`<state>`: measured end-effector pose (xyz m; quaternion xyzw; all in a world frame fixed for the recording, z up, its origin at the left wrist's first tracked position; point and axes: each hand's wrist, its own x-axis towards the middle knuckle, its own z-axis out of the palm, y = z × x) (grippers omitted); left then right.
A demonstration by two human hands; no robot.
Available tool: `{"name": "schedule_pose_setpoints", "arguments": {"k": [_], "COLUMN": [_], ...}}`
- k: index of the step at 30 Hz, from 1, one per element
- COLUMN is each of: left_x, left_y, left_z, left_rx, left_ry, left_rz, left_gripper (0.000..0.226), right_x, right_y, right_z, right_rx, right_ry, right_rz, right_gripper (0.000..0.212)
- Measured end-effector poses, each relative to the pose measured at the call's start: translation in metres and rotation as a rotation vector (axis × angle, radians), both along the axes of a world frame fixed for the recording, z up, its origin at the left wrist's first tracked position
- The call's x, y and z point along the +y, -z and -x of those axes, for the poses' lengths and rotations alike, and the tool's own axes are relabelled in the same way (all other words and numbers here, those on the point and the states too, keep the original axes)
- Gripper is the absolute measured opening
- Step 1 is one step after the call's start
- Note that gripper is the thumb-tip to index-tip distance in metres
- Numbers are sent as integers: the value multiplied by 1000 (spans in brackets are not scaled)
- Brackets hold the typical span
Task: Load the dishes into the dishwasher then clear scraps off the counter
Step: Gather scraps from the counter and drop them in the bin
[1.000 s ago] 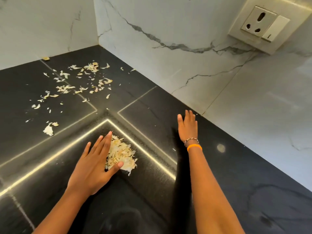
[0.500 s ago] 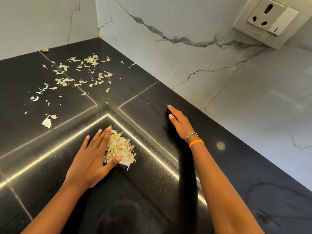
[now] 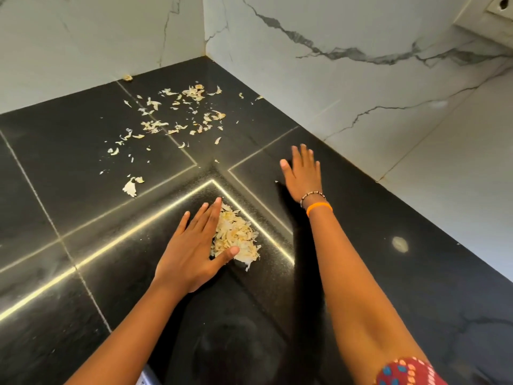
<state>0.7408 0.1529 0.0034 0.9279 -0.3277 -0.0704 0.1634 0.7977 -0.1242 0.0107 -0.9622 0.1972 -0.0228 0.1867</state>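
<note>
Against the thumb side of my left hand, spread flat on the black surface, lay the gathered pile of scraps, touching its fingers. Well beyond it, loose scraps dotted the corner. My right hand rested flat, fingers spread, pinching nothing.

A heap of pale, papery scraps lies gathered on the black counter, near the middle — thin, cream and yellowish flakes piled loosely. Farther back, toward the corner of the counter, loose scraps lie scattered and flat — well apart from the heap, one bigger white flake nearest it.
</note>
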Motion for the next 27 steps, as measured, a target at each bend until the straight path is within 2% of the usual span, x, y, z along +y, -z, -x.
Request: {"name": "schedule_pose_setpoints", "arguments": {"k": [1, 2, 4, 7, 10, 12, 14, 17, 20, 23, 27], "left_x": [0, 0, -1, 2, 3, 5, 6, 6, 8, 10, 13], "left_y": [0, 0, -2, -5, -6, -7, -8, -12, -13, -13, -14], "left_z": [0, 0, 0, 1, 1, 2, 3, 4, 4, 4, 11], "left_rx": [0, 8, 34, 69, 120, 158, 184, 227, 324, 424, 658], "left_ry": [-1, -5, -21, -73, -109, -123, -127, -143, -160, -263, -461], "left_rz": [-1, 13, 68, 178, 290, 360, 391, 395, 438, 681, 1082], "left_gripper": [94, 94, 97, 101, 101, 101, 97, 83, 81, 80, 67], "right_x": [-1, 5, 30, 68, 90, 99, 103, 118, 149, 174, 178], "right_y": [2, 4, 4, 1, -1, -5, -7, -6, 2, 4, 3], "right_z": [-5, -8, -6, 28, 78, 106, 131, 162, 163, 137, 115], "right_rx": [92, 141, 138, 123, 75, 51, -10, 38, 66, -11, -141], "right_ry": [48, -3, -238, -563, -709, -647, -463, -234, -219, -227, -203], "right_rz": [48, 94, 119, 18, -186, -402, -458, -246, -57, -51, -252], "right_gripper": [61, 64, 61, 55, 63, 69, 77, 107, 113, 109, 119]}}
